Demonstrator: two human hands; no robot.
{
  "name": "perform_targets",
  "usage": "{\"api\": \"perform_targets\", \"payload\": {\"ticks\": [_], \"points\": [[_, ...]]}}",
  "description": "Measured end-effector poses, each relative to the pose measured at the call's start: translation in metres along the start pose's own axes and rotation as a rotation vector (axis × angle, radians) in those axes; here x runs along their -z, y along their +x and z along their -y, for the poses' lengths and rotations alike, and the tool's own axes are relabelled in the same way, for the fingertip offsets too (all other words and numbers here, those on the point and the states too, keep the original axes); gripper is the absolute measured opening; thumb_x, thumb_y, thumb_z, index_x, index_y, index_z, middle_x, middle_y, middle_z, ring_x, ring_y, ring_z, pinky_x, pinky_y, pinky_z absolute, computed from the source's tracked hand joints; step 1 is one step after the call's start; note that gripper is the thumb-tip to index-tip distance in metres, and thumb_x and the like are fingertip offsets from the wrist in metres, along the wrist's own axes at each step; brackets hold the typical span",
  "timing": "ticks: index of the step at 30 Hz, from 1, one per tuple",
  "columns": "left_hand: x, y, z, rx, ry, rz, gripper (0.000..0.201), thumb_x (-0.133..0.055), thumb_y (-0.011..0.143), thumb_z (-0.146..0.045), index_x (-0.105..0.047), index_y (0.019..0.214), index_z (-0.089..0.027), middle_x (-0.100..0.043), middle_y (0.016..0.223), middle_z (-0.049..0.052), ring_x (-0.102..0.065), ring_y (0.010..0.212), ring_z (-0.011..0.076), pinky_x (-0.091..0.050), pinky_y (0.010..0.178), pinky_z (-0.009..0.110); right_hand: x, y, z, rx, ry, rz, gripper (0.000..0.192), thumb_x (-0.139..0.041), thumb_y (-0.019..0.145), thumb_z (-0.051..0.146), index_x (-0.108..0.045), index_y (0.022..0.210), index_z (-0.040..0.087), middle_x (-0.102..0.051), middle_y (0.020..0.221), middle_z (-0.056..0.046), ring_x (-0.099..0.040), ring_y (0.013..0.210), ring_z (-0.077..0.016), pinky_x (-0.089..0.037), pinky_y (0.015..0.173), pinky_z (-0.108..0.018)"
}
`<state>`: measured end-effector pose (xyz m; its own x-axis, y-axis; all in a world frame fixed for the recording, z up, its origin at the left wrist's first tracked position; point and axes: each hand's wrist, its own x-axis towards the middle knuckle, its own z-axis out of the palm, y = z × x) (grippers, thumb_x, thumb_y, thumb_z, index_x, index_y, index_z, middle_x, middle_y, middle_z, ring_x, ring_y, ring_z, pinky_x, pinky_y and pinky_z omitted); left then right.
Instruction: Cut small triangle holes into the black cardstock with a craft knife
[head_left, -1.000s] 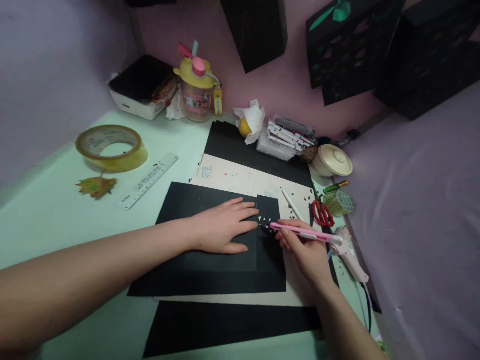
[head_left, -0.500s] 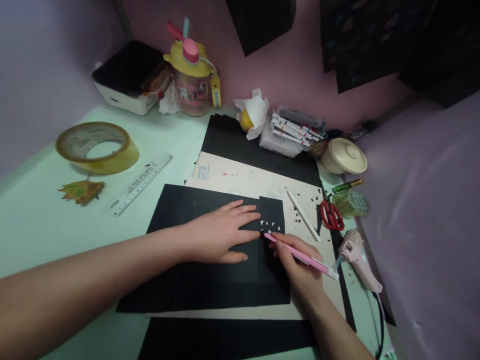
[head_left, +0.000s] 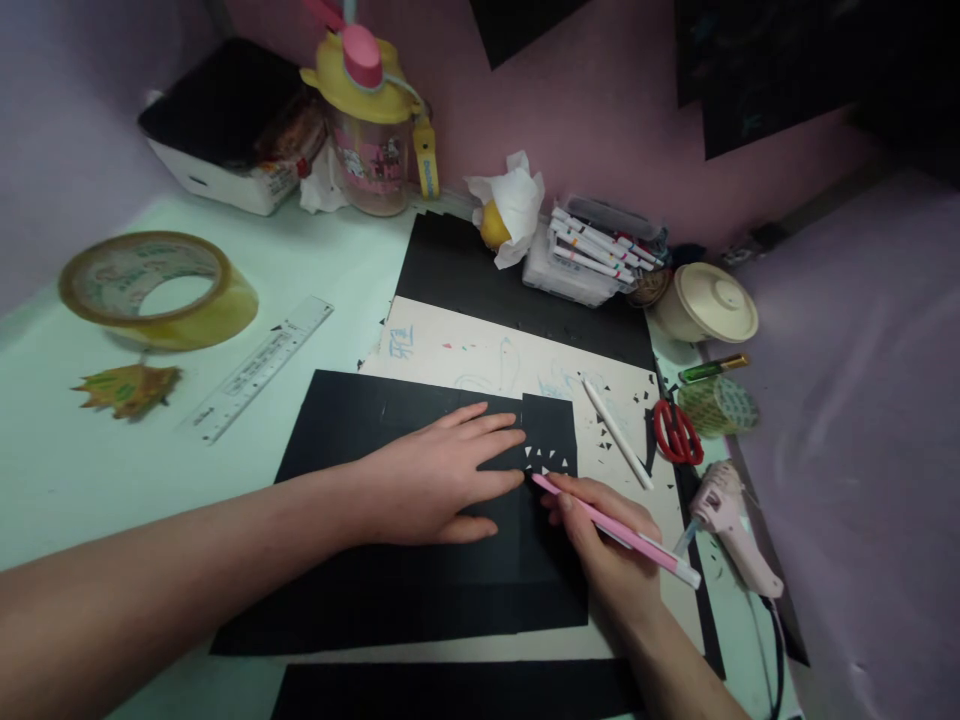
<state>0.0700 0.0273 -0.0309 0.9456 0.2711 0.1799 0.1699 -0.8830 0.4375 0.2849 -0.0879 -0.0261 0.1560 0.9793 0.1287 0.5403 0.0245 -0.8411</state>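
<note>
Centrally, left hand (head_left: 435, 475) lies flat, fingers spread, pinning black paper (head_left: 360, 540) steady; right hand (head_left: 607, 545) pinches pink craft knife (head_left: 615, 528) closed, tip at small triangular cutouts (head_left: 546, 458).

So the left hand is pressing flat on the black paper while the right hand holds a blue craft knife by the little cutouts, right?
Not quite: the craft knife is pink, not blue, as the head view shows. The rest holds: the left hand lies flat on the black paper, and the right hand holds the knife with its tip by the small triangular cutouts.
</note>
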Motion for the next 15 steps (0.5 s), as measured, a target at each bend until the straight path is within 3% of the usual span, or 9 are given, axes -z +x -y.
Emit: {"api": "perform_targets", "payload": {"ticks": [15], "points": [[0.0008, -0.0009, 0.0000, 0.022, 0.000, 0.044, 0.047, -0.059, 0.088, -0.042, -0.055, 0.131, -0.022, -0.039, 0.149, 0.014, -0.027, 0.142, 0.0328, -0.019, 0.117, 0.052, 0.0018, -0.0024, -0.0014, -0.055, -0.022, -0.004, 0.015, -0.062, 0.087, 0.021, -0.075, 0.094, 0.022, -0.074, 0.075, -0.001, -0.068, 0.061, -0.0134, -0.057, 0.061, -0.024]]}}
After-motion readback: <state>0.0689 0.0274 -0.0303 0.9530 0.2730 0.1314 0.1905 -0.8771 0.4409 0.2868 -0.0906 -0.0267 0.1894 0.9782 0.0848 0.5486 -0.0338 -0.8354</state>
